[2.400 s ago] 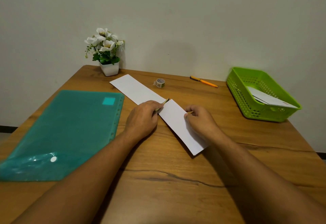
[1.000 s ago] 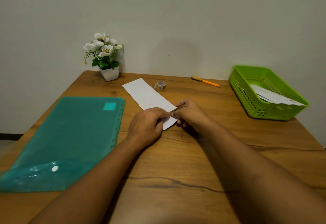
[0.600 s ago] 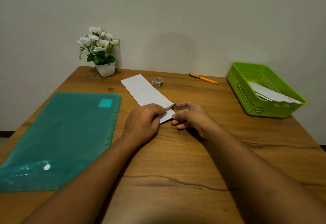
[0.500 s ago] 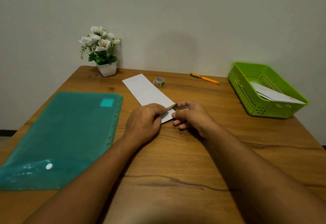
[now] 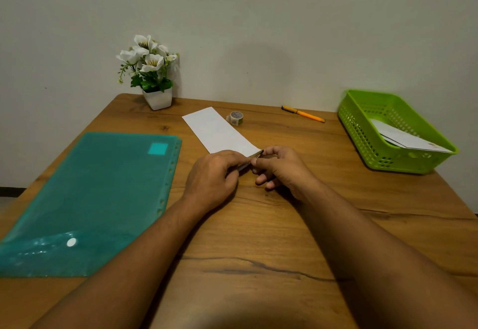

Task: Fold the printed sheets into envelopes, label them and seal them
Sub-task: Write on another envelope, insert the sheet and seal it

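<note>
1 ea.: sheet (image 5: 217, 132), tape roll (image 5: 236, 118), pen (image 5: 303, 114), basket (image 5: 413, 165), folder (image 5: 98, 191), plant pot (image 5: 157, 98).

Looks like a home-office corner or a small study desk to me. There's a wooden desk (image 5: 258, 238) pushed up against a plain bare wall (image 5: 258, 31), with a little pot of white flowers (image 5: 152, 70) at the back. On the desk: a teal plastic document folder (image 5: 90, 194), a white sheet (image 5: 219, 132), tape roll (image 5: 236, 118), orange pen (image 5: 304, 114), and a green plastic basket (image 5: 362, 134) holding papers (image 5: 406, 138).

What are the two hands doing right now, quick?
Left hand: pinches the near end of the folded white paper strip.
Right hand: pinches that same end.
</note>
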`<control>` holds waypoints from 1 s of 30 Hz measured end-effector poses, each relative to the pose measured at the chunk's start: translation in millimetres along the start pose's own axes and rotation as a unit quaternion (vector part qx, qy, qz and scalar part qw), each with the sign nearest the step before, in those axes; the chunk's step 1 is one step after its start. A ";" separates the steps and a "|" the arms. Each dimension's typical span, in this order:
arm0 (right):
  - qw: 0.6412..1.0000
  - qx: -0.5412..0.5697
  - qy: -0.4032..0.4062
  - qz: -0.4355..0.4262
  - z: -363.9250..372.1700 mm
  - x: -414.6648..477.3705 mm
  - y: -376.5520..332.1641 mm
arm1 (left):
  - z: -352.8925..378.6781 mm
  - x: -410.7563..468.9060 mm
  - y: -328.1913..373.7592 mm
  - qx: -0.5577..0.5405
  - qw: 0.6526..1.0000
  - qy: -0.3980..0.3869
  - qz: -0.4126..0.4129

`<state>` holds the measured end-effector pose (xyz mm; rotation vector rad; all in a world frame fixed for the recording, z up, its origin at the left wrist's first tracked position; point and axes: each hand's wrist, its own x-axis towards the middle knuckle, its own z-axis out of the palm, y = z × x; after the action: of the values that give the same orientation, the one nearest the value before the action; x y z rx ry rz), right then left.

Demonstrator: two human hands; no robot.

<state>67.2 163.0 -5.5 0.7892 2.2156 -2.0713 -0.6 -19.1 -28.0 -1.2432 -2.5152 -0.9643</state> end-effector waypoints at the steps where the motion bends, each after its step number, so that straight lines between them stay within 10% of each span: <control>1: 1.000 -0.006 0.004 0.005 0.9 2.0 -0.7 | 0.0 0.0 -0.3 -0.004 1.000 -0.001 0.002; 19: 0.988 -0.083 0.113 -0.062 16.3 -10.1 10.1 | 5.0 -7.4 5.7 -0.018 0.998 0.055 -0.031; 30: 0.877 -0.190 0.146 -0.416 -17.5 -60.9 -123.9 | -94.2 70.9 74.9 -0.018 0.985 0.153 0.084</control>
<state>81.5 158.1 132.8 0.0927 3.4291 -1.6535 -0.3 1.5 110.2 -1.1906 -2.1338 -1.0723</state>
